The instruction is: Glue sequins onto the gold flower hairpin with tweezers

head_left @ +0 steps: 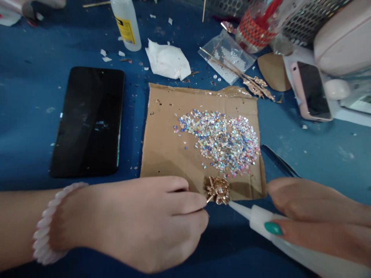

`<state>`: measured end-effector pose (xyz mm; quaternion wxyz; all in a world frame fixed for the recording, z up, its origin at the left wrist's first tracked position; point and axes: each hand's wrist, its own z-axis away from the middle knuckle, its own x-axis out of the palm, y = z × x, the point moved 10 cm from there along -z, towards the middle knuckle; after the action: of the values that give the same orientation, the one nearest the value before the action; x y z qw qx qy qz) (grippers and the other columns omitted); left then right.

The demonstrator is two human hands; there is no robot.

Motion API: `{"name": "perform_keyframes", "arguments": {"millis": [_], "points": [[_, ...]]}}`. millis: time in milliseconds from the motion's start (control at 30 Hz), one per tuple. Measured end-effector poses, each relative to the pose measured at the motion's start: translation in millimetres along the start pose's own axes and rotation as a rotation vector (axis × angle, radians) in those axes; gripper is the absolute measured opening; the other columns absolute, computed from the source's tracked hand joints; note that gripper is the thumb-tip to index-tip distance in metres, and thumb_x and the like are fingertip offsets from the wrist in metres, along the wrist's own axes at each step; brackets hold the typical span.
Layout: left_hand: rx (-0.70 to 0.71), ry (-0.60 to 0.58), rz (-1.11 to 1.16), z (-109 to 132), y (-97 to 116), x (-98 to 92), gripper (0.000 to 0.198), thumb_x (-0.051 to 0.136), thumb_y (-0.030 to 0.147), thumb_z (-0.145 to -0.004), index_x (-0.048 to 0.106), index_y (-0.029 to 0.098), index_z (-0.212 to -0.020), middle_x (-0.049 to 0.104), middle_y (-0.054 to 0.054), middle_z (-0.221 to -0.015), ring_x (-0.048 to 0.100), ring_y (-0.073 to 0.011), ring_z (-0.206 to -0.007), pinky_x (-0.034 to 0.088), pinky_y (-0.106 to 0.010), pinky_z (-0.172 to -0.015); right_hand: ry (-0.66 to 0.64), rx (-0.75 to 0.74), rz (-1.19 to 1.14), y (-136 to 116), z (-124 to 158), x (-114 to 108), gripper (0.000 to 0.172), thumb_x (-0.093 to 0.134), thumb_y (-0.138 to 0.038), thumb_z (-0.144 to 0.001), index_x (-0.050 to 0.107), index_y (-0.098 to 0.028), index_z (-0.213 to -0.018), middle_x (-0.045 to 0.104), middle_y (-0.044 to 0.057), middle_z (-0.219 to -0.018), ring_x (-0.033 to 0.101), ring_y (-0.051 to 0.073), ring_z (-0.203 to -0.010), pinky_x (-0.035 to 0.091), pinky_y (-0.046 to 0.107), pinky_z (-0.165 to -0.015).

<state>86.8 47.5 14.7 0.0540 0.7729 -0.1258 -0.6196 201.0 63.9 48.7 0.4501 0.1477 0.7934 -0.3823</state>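
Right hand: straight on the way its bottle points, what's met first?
Likely the gold flower: the nozzle of the bottle in the right hand aims at its lower right edge. They look about touching, but depth is unclear from one view.

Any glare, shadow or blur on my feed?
Head view: pale reflections on the large black smartphone; head view: shadow on the cardboard right of the gold ornament; head view: right hand looks slightly soft, perhaps from motion or focus.
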Motion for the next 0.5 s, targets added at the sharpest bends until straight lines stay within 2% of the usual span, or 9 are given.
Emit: {"name": "perform_keyframes", "arguments": {"millis": [33,67,100,167,267,400,500], "points": [[0.0,0.005,0.0,-0.1,-0.1,-0.6,0.025,0.045,0.019,-0.092,0.07,0.024,-0.091,0.067,0.0,-0.107,0.057,-0.0189,-0.102,0.052,-0.033,-0.074,-0.014,-0.016,-0.03,-2.1,2.6,3.6,0.027,0.042,-0.045,-0.093,0.061,-0.026,-0.091,0.061,0.001,-0.057,0.065,0.016,-0.056,0.058,0.032,-0.07],[0.002,0.008,0.0,-0.1,-0.2,-1.1,0.025,0.046,0.019,-0.092,0.07,0.024,-0.09,0.067,0.0,-0.107,0.057,-0.0188,-0.101,0.052,-0.033,-0.074,0.039,0.036,-0.03,2.0,4.2,0.8,0.027,0.041,-0.044,-0.093,0.061,-0.026,-0.089,0.059,0.001,-0.056,0.064,0.017,-0.055,0.058,0.033,-0.067],[0.006,0.009,0.002,-0.2,-0.3,-1.4,0.025,0.046,0.019,-0.092,0.07,0.024,-0.09,0.067,0.0,-0.108,0.057,-0.0186,-0.101,0.052,-0.033,-0.074,0.154,0.115,-0.018,8.1,6.2,-8.6,0.029,0.038,-0.044,-0.094,0.06,-0.027,-0.085,0.056,0.001,-0.054,0.063,0.018,-0.054,0.058,0.035,-0.064],[0.019,0.013,0.01,-0.1,0.0,-2.3,0.026,0.045,0.019,-0.092,0.07,0.024,-0.091,0.067,0.0,-0.109,0.058,-0.0185,-0.1,0.052,-0.033,-0.074,0.078,0.061,-0.058,-1.0,2.4,1.0,0.022,0.041,-0.037,-0.093,0.059,-0.026,-0.089,0.055,0.0,-0.053,0.062,0.018,-0.053,0.057,0.033,-0.06],[0.032,0.018,0.015,0.5,0.3,-3.0,0.029,0.042,0.019,-0.094,0.07,0.024,-0.093,0.067,0.0,-0.11,0.057,-0.0188,-0.101,0.052,-0.033,-0.074,-0.041,0.036,-0.061,-5.1,-3.2,11.7,0.011,0.047,-0.026,-0.088,0.057,-0.025,-0.091,0.058,-0.001,-0.057,0.063,0.017,-0.056,0.057,0.031,-0.062],[0.019,0.005,0.001,0.9,-0.5,-1.4,0.033,0.036,0.017,-0.096,0.069,0.022,-0.098,0.066,0.001,-0.11,0.055,-0.0191,-0.103,0.052,-0.034,-0.076,0.005,-0.071,-0.04,-7.6,-3.8,3.4,0.023,0.042,-0.038,-0.095,0.058,-0.022,-0.093,0.059,0.002,-0.06,0.065,0.015,-0.062,0.058,0.028,-0.071],[0.011,0.002,-0.006,0.2,-1.6,-1.7,0.031,0.039,0.019,-0.095,0.07,0.023,-0.097,0.066,0.0,-0.109,0.056,-0.0189,-0.102,0.051,-0.034,-0.075,-0.034,-0.009,-0.075,2.9,-3.4,5.6,0.028,0.038,-0.042,-0.096,0.057,-0.021,-0.096,0.061,0.004,-0.064,0.066,0.015,-0.064,0.058,0.031,-0.074]]}}
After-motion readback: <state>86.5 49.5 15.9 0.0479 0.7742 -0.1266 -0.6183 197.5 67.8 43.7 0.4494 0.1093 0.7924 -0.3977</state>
